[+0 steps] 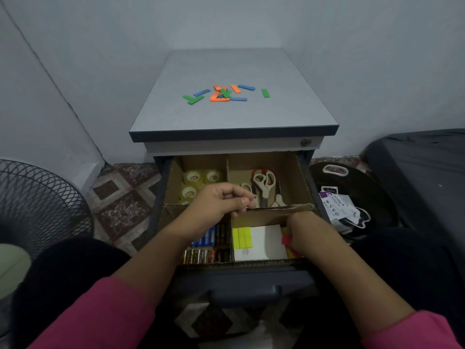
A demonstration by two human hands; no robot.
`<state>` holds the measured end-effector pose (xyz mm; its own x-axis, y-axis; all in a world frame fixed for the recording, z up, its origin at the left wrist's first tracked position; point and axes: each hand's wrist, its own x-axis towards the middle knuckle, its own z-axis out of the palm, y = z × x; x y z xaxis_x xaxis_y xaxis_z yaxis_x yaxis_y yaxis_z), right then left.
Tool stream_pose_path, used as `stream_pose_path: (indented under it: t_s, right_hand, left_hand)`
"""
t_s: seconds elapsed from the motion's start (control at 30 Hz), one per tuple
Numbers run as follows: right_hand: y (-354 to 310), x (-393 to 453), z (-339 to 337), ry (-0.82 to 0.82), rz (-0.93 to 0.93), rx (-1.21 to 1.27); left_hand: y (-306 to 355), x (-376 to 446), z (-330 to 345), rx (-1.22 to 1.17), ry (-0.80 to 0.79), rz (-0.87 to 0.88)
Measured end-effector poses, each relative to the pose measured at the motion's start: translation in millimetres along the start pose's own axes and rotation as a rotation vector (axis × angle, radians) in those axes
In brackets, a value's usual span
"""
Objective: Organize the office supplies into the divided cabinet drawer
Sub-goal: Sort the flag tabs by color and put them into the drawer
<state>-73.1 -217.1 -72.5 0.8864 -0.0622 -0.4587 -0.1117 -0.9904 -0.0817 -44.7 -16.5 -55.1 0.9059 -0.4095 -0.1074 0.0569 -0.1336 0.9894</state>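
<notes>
The cabinet drawer [312,182] stands pulled out, split by cardboard into four compartments. Clear tape rolls [198,180] fill the back left, scissors [264,183] the back right, batteries [206,245] the front left, and white paper with yellow sticky strips [254,239] the front right. My left hand [221,201] pinches the cardboard divider [289,209] at its middle. My right hand [299,230] reaches down into the front right compartment, fingers hidden, beside red and yellow items [288,241]. Several green, blue and orange flat pieces [224,93] lie scattered on the cabinet top [226,117].
A black fan grille [32,205] stands on the floor at left. A dark round bag with packets [344,205] lies on the floor right of the drawer, and a dark covered surface [422,167] is beyond it. Walls close in behind the cabinet.
</notes>
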Motion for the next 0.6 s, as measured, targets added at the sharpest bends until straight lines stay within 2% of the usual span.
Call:
stream_pose_path:
  t_s: [0.3,0.43,0.6]
  right_hand:
    - [2.1,-2.0,-0.4,0.048,0.003,0.027]
    - [3.3,-8.9,-3.7,0.153,-0.013,0.026]
    - [5.3,-10.8,-6.2,0.193,-0.017,0.042]
  left_hand:
    - [-0.1,1.7,0.1,0.003,-0.014,-0.011]
    - [-0.1,1.7,0.6,0.000,-0.012,0.001]
    - [-1.7,3.1,0.6,-0.005,-0.015,0.002]
